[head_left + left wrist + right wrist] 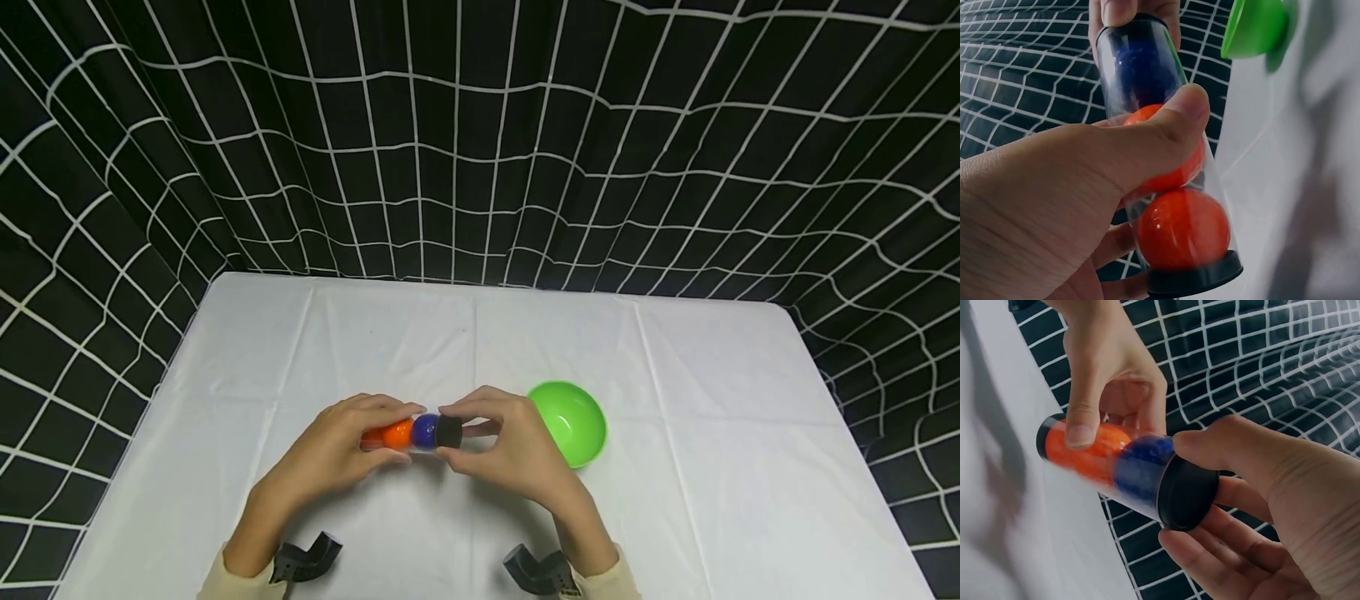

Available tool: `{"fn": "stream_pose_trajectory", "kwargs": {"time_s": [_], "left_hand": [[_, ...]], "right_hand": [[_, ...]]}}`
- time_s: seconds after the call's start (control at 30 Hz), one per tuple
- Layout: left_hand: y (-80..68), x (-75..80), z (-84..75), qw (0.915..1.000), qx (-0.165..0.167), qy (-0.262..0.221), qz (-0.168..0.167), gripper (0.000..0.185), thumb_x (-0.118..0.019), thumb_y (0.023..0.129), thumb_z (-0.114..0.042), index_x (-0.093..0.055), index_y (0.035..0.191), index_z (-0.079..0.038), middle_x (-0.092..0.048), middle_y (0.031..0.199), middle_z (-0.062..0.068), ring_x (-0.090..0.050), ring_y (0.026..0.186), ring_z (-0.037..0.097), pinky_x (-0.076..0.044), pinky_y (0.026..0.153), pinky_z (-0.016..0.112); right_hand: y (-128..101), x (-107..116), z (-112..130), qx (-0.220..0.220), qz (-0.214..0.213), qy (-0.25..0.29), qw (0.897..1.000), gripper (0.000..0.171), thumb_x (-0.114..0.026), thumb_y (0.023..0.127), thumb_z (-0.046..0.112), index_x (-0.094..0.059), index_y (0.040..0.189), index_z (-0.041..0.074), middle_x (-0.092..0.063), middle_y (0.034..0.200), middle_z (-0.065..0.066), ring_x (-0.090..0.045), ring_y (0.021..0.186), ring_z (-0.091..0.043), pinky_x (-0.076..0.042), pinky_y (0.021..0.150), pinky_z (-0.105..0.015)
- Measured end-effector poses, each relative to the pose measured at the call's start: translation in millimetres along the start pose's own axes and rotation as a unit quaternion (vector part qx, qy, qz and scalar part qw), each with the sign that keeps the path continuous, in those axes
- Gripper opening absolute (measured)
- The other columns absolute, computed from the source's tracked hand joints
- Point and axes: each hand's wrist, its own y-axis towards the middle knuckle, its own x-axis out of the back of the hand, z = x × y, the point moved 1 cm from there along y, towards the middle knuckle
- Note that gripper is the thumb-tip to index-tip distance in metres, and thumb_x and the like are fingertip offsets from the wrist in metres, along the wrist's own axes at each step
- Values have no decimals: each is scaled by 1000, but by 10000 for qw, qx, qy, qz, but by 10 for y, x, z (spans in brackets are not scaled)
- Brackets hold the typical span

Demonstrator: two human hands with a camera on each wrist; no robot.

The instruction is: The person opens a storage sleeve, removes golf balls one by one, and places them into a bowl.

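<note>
Head view: both hands meet low over the white counter (675, 467), holding a clear tube (408, 434) level between them. Left hand (337, 454) wraps the tube's 9 o'clock end, fingers (375, 408) curled over the top and thumb beneath. Right hand (510, 450) pinches the black cap (448, 432) at the 3 o'clock end, thumb and fingertips clamped round its rim. Inside the tube an orange ball (398, 433) sits just beside a blue ball (425, 430), the blue one next to the cap. At 3 o'clock from the right hand lies a green bowl (573, 421) on its side on the counter, its hollow facing the camera, close behind the knuckles. Black grid cloth (480, 142) hangs round the counter at 12 o'clock.

Left wrist view: the thumb (1172, 128) presses across the tube (1160, 156), and two orange balls (1184, 228) show stacked above a black base cap (1194, 280), with the blue ball (1138, 69) at the far end, where the other hand's fingertip sits.

Right wrist view: the right hand's fingers (1204, 547) ring the cap (1188, 492), thumb on top; the cap sits on the tube's mouth, whether fully seated or partly off cannot be told.
</note>
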Motion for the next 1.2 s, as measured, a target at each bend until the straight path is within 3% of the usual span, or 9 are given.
{"fn": "stream_pose_trajectory", "kwargs": {"time_s": [0.27, 0.43, 0.63, 0.9, 1.07, 1.2], "left_hand": [[-3, -1, 46, 9999, -56, -154, 12, 59, -91, 83, -31, -71, 139, -30, -75, 131, -8, -71, 121, 15, -59, 103, 42], [5, 28, 62, 9998, 34, -177, -42, 58, -89, 85, -35, -69, 140, -33, -74, 130, -11, -70, 114, 9, -60, 99, 37], [-6, 83, 92, 9989, 167, -119, -433, 58, -90, 85, -35, -70, 139, -31, -73, 132, -10, -70, 116, 11, -60, 100, 39], [-14, 132, 103, 9976, 205, -92, -651, 59, -91, 83, -35, -71, 139, -28, -74, 130, -6, -72, 114, 14, -60, 96, 38], [-11, 136, 105, 9973, 124, -147, -704, 60, -91, 84, -32, -70, 140, -27, -74, 131, -5, -71, 114, 14, -60, 95, 38], [-6, 131, 97, 9974, 130, -186, -680, 59, -91, 85, -32, -70, 140, -28, -74, 131, -6, -71, 115, 14, -60, 96, 37]], "right_hand": [[-8, 35, -2, -162, 169, 207, 9995, 43, -89, 78, 0, -79, 120, 3, -79, 114, -8, -77, 106, -21, -65, 86, -28], [7, 1, 0, -222, -252, 409, 9986, 43, -88, 82, 3, -74, 123, 9, -74, 117, -7, -74, 110, -21, -64, 89, -27], [26, -34, -84, -231, -800, 552, 9950, 45, -83, 87, -1, -71, 128, 13, -68, 120, -9, -72, 113, -25, -63, 95, -30], [59, -204, -291, -716, -793, -162, 9941, 33, -83, 86, 3, -68, 115, 6, -70, 116, -12, -75, 110, -26, -63, 95, -29], [68, -362, -418, -611, -540, -917, 9924, 34, -85, 84, 7, -66, 111, 4, -70, 108, -10, -72, 97, -20, -63, 90, -30], [61, -448, -512, -483, -416, -1439, 9875, 35, -86, 84, 12, -67, 112, 5, -67, 101, -8, -64, 89, -17, -56, 82, -27]]}}
